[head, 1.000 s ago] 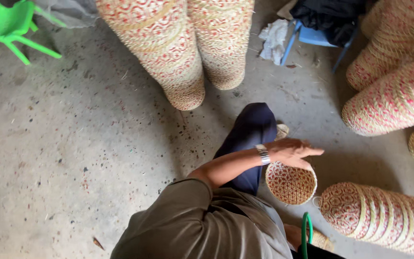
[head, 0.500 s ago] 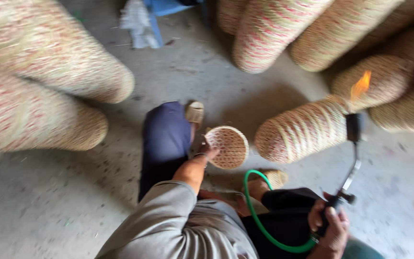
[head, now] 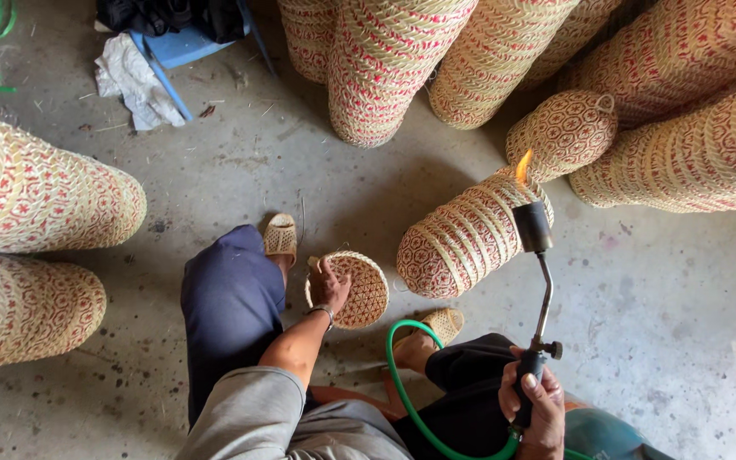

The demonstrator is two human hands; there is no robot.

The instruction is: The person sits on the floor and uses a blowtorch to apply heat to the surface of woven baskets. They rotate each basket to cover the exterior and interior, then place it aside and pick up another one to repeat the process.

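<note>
— Many woven basket stacks (head: 385, 68) ring you on a grey, speckled concrete floor (head: 215, 179); they lie on their sides, cream with red pattern; a white rag (head: 134, 81) and a blue stool (head: 185, 47) sit at the far edge; where is your left hand?

— Your left hand (head: 330, 285) rests on the small round basket (head: 355, 294) that lies on the floor between your sandalled feet; its fingers are curled over the near rim, gripping it; the basket's open face looks up at you.

— And the torch?

— Your right hand (head: 534, 409) wraps the torch (head: 538, 290) handle, fingers closed tight around it; the long axis runs from your hand away from you, nearly straight up the picture, leaning slightly left; the nozzle points away, its flame (head: 522, 166) burning just beside the nearest stack (head: 462, 238); a green hose (head: 402, 383) loops from the handle past your right foot.
</note>
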